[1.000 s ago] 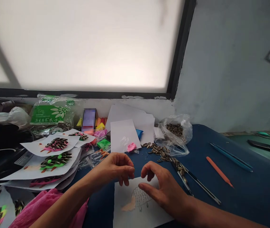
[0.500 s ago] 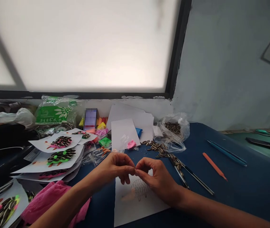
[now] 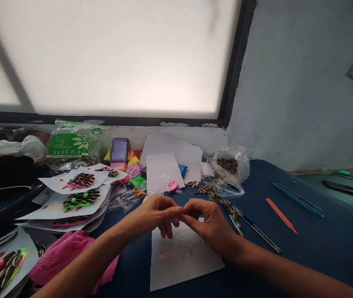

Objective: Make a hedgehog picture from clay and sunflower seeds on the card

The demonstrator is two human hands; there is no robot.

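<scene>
My left hand (image 3: pixel 160 215) and my right hand (image 3: pixel 209 223) meet fingertip to fingertip above a white sheet (image 3: pixel 185 273). Both are closed in a pinch; whatever lies between the fingertips is too small or hidden to name. On the sheet is a pencil drawing of a hedgehog (image 3: pixel 187 241), its body filled with short strokes and its snout covered in pale peach clay (image 3: pixel 168 251). Beyond my hands a lump of pink clay (image 3: pixel 173 186) rests on a small white paper (image 3: pixel 160 169). Loose sunflower seeds (image 3: pixel 209 190) lie just past my right hand.
Finished seed-and-clay hedgehog cards (image 3: pixel 82 200) are stacked at left, above a pink cloth (image 3: pixel 67 258). A plastic bag of seeds (image 3: pixel 227 165) stands at the back. Tweezers (image 3: pixel 260 231), an orange tool (image 3: pixel 282 216) and a blue pen-like tool (image 3: pixel 297 199) lie at right. Packs of coloured clay (image 3: pixel 137 182) sit behind.
My pinched fingertips have shifted slightly right and press closer together, the left thumb now straighter. More of the hedgehog drawing shows beneath. The view has tilted a little.
</scene>
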